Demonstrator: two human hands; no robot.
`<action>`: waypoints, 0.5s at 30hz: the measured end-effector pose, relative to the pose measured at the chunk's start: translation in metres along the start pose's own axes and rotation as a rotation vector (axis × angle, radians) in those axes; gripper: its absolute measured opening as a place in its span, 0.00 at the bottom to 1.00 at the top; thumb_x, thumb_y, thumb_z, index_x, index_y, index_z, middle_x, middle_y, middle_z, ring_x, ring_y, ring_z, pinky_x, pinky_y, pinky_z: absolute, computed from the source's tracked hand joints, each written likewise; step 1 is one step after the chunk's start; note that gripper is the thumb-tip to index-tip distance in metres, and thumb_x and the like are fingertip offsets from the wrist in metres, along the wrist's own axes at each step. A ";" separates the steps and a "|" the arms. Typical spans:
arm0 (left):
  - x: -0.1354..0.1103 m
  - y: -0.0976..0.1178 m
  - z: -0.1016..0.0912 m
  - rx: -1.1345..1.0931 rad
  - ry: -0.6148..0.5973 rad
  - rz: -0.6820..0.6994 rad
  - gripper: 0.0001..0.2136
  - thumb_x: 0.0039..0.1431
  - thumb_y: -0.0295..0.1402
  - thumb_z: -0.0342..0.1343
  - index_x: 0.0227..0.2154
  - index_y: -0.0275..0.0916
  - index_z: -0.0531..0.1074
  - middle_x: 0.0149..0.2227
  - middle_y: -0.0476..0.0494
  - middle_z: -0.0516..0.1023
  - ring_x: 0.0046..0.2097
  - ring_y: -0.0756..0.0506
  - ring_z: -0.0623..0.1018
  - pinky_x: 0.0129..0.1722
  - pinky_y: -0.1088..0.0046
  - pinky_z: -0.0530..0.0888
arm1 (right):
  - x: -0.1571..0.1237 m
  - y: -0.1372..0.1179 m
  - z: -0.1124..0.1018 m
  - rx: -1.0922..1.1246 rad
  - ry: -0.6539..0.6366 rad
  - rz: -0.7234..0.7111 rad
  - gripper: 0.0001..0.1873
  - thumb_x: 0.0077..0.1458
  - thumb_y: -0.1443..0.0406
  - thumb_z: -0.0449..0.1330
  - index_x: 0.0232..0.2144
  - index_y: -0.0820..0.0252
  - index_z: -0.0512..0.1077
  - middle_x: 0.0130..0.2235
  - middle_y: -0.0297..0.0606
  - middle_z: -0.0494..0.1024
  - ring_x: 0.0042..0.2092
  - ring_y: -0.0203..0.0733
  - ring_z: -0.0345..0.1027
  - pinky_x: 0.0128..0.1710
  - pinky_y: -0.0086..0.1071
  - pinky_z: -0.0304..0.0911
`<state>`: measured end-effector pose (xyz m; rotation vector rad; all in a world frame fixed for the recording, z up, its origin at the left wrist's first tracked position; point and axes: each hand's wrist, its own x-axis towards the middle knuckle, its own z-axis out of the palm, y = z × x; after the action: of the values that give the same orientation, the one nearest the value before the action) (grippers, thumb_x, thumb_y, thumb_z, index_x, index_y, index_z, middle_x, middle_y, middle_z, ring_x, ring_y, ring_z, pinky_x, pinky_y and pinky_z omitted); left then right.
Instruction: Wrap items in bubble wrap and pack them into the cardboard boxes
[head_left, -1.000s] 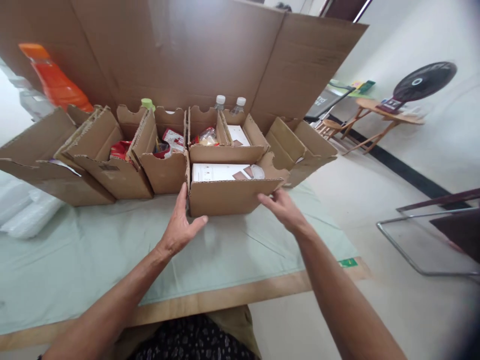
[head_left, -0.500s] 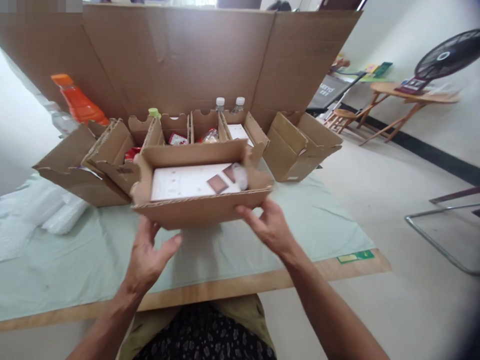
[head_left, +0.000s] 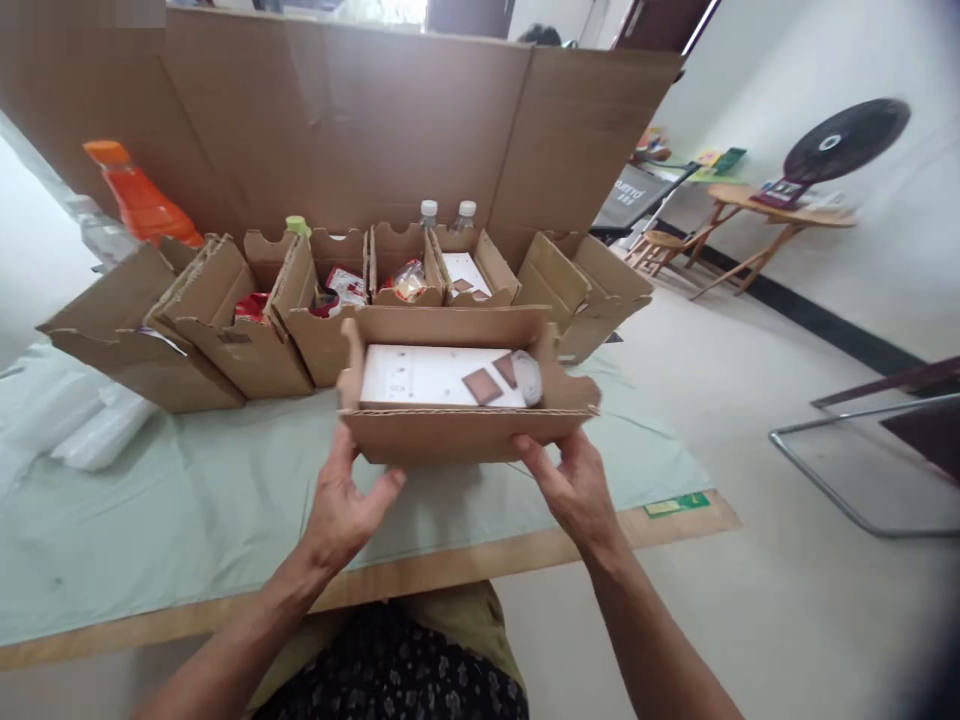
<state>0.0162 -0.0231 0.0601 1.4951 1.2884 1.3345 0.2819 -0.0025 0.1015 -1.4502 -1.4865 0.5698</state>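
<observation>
Between my hands an open cardboard box point(head_left: 465, 435) is held up above the cloth, its long side facing me. Inside it lies a white package point(head_left: 420, 375) with brown squares printed on it, and a round clear object point(head_left: 528, 378) at its right end. My left hand point(head_left: 349, 505) supports the box from below at its left corner, thumb apart from the front wall and other fingers mostly hidden. My right hand point(head_left: 574, 485) grips the lower right edge, thumb on the front wall and fingers underneath.
Several open cardboard boxes point(head_left: 247, 350) stand in a row behind, some with packets inside. A tall cardboard panel point(head_left: 337, 130) rises behind them, with an orange bottle point(head_left: 146, 200) at left. Clear plastic wrap point(head_left: 105, 425) lies on the pale green cloth point(head_left: 225, 500). A fan point(head_left: 829, 145) stands at right.
The held box has moved to the right with both hands and now sits more level. The camera view has shifted a little to the right.
</observation>
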 end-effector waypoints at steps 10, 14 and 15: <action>0.088 -0.016 0.143 -0.046 -0.394 0.097 0.39 0.55 0.33 0.57 0.71 0.43 0.56 0.67 0.40 0.71 0.65 0.33 0.71 0.63 0.51 0.71 | -0.067 0.078 -0.079 -0.192 0.346 0.297 0.38 0.46 0.42 0.70 0.53 0.56 0.70 0.50 0.46 0.77 0.48 0.56 0.74 0.52 0.54 0.69; 0.091 -0.046 0.162 0.020 -0.319 0.109 0.36 0.63 0.38 0.56 0.72 0.39 0.54 0.70 0.34 0.65 0.68 0.32 0.68 0.67 0.49 0.67 | -0.064 0.120 -0.097 -0.203 0.298 0.221 0.47 0.40 0.42 0.74 0.58 0.51 0.67 0.56 0.46 0.74 0.57 0.60 0.70 0.59 0.58 0.64; 0.087 -0.054 0.164 0.043 -0.302 0.118 0.35 0.64 0.39 0.55 0.72 0.38 0.54 0.70 0.32 0.65 0.69 0.33 0.67 0.68 0.48 0.65 | -0.060 0.132 -0.102 -0.153 0.260 0.178 0.48 0.39 0.43 0.75 0.59 0.52 0.67 0.56 0.46 0.75 0.58 0.61 0.69 0.61 0.58 0.63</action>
<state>0.1622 0.0884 -0.0012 1.7494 1.0556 1.1060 0.4258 -0.0626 0.0171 -1.7172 -1.2261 0.3618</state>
